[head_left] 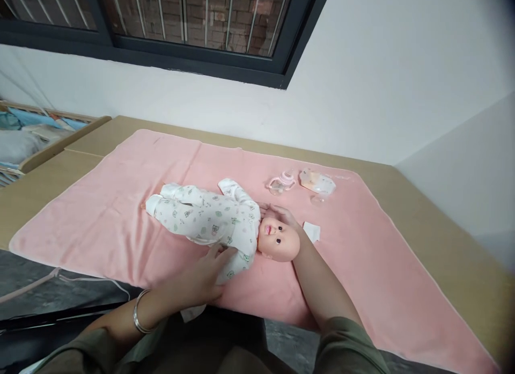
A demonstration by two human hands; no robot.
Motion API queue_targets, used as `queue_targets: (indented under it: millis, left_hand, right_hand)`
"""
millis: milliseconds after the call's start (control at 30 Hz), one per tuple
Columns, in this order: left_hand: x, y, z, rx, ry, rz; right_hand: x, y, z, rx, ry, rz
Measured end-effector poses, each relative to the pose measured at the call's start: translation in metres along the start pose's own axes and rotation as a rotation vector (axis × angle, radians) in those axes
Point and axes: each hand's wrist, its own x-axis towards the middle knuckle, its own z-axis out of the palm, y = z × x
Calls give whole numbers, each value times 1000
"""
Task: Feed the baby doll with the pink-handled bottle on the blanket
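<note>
A baby doll in a white printed suit lies on its back on a pink blanket, head to the right. My left hand is at the doll's near side, fingers and thumb bent around its near sleeve. The doll's head rests against my right forearm. Beyond the head, my right hand lies with fingers stretched towards the doll's far shoulder; part of the palm is hidden behind the head.
Behind the doll are a pink-handled baby bottle, a clear plastic piece and a small clear cap. A white folded square lies by my right forearm. A wooden cot stands left, a window above.
</note>
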Motion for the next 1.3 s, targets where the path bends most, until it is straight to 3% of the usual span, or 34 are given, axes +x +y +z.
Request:
queue_targets:
  millis: [200,433,600,733,833,967,1133,1233,1300]
  left_hand:
    - [-11,-7,-6,-41,-111,-161]
    - [6,-1,-33,-231,47,-188]
    - [39,14,-70,-187,357,-118]
    - [47,10,-85,-155,445,-13]
    - [35,-3,-76,-302,559,-99]
    - [2,-22,-46,-542,874,-257]
    - [-30,-46,-29,-886,1048,-449]
    - [-34,-54,-47,-1087,1168,-479]
    - [-34,-56,-64,-1283,1191,-526]
  right_hand:
    - [6,0,2,5,6,-9]
    - [-13,-5,30,-22,-22,-66]
    - [-15,-10,30,-102,13,-86]
    - [-15,-10,26,-114,-14,-80]
    - [-15,-9,27,-103,-5,-47]
    - [-16,-16,28,-176,16,-21]
    - [-52,-39,29,-311,319,21]
    - [-87,-36,33,-312,527,-105]
    - [-107,-18,37,-253,782,-217]
